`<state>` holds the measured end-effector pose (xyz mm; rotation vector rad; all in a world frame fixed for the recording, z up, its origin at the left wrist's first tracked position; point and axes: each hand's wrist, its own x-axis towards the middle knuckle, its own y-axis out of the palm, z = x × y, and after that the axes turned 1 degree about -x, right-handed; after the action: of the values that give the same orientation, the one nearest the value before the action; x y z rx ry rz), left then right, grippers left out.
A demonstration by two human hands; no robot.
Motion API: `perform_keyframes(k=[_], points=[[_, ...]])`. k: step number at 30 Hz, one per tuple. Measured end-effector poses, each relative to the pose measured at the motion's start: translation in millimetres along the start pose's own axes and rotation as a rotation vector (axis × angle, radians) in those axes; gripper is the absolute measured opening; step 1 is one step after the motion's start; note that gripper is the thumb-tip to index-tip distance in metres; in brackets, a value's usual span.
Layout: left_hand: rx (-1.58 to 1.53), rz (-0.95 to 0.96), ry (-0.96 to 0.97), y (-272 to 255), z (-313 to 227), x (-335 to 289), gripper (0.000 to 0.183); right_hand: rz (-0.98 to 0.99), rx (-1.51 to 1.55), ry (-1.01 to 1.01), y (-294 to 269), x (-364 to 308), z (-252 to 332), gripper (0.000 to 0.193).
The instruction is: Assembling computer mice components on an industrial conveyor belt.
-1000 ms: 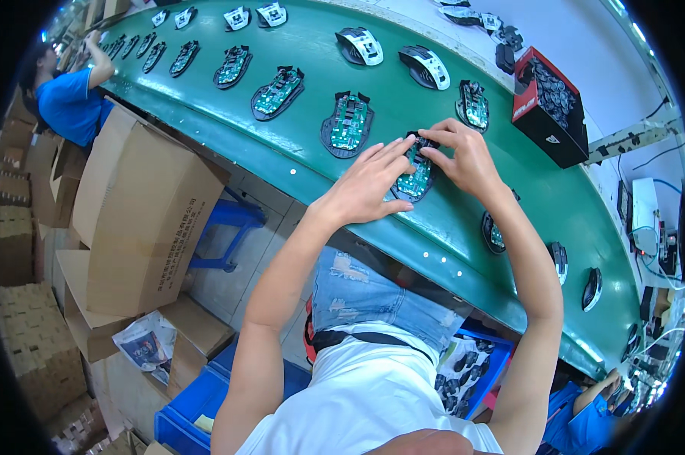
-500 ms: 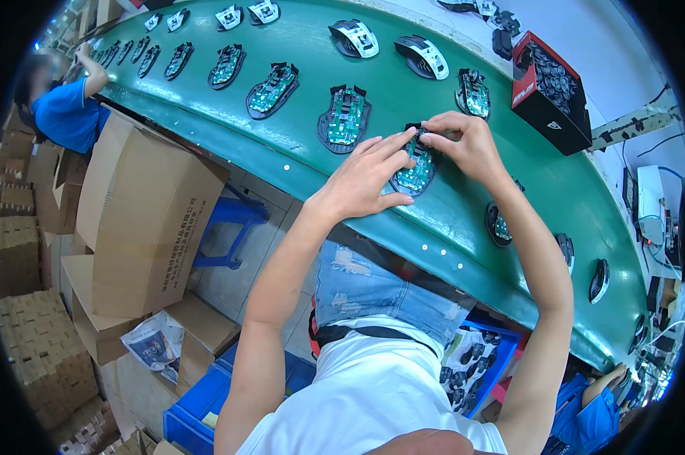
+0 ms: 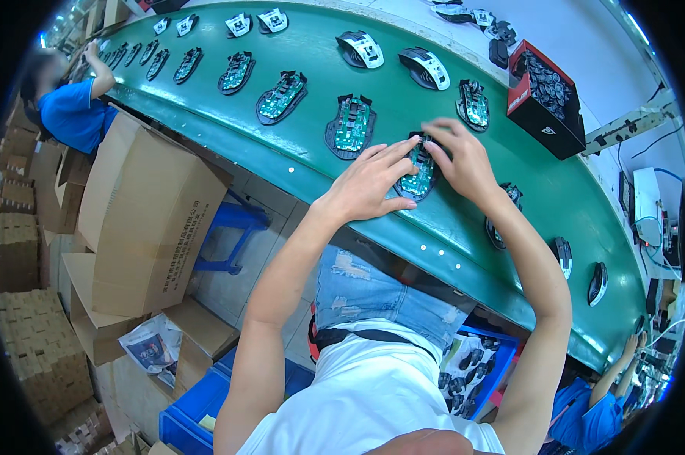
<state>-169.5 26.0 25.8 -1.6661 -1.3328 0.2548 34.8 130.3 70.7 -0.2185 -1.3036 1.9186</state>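
"Where's the mouse base [image 3: 416, 183]?"
"On the tabletop [image 3: 312, 53], near its front edge, bare green beyond."
"What's unclear?"
"Left hand [image 3: 366, 183] grips and partly hides it; right hand [image 3: 466, 161] blurs, hold uncertain."

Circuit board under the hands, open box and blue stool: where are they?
Circuit board [image 3: 416, 184], head view: its green lower part.
Open box [image 3: 538, 124], head view: black front wall.
Blue stool [image 3: 235, 217], head view: its upper part.
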Motion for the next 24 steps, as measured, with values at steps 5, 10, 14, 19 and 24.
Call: perform_keyframes(k=[5,10,14,19,24], points=[[-0.002,0.016,0.006,-0.7,0.8,1.2,0.052,0.096,0.407,0.332,1.4,4.1,-22.2,0.028],[-0.012,0.039,0.003,-3.8,2.0,2.0,0.051,-0.033,0.041,-0.040,0.3,5.8,-16.8,0.028],[-0.014,0.024,0.028,-1.8,2.7,5.1,0.050,0.092,0.444,0.284,1.2,7.1,-28.0,0.026],[-0.018,-0.036,-0.016,-6.0,1.5,1.3,0.053,-0.267,-0.078,-0.117,-32.2,22.5,-12.9,0.039],[0.048,-0.258,-0.026,-17.1,0.1,-8.0,0.045,-0.512,-0.224,0.202,-121.4,61.2,-144.8,0.024]])
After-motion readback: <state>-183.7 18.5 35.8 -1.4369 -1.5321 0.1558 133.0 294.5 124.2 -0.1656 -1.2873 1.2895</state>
